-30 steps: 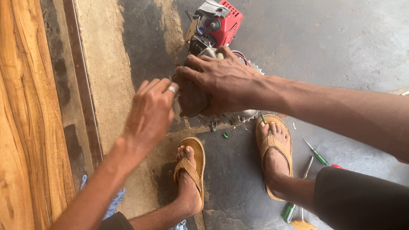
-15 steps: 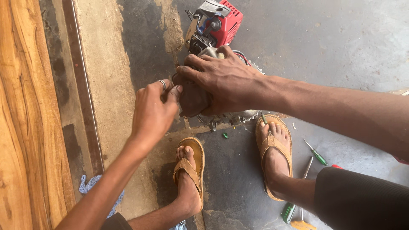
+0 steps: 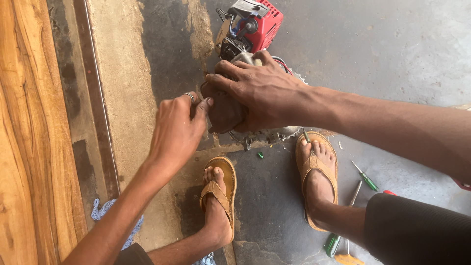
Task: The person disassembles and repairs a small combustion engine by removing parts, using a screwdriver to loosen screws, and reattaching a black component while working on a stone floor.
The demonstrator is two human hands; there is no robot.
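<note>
A small engine with a red housing [image 3: 257,27] rests on the concrete floor in front of me. My right hand [image 3: 260,95] lies over its dark, grimy side cover [image 3: 223,115] and grips it from above. My left hand [image 3: 176,125], with a ring on one finger, is closed with its fingertips touching the left edge of that same cover; anything held between the fingers is hidden. A toothed metal part [image 3: 282,133] sticks out under the right hand. My feet in tan sandals [image 3: 223,184] [image 3: 316,176] stand just below the engine.
Green-handled screwdrivers [image 3: 365,177] [image 3: 338,235] lie on the floor by my right foot, with a small green piece [image 3: 260,155] between the feet. A wooden panel [image 3: 29,132] and a metal rail [image 3: 95,98] run along the left. A blue rag [image 3: 105,213] lies near the rail.
My left hand has moved right and closed onto the edge of the dark cover. The right hand has stayed on the engine.
</note>
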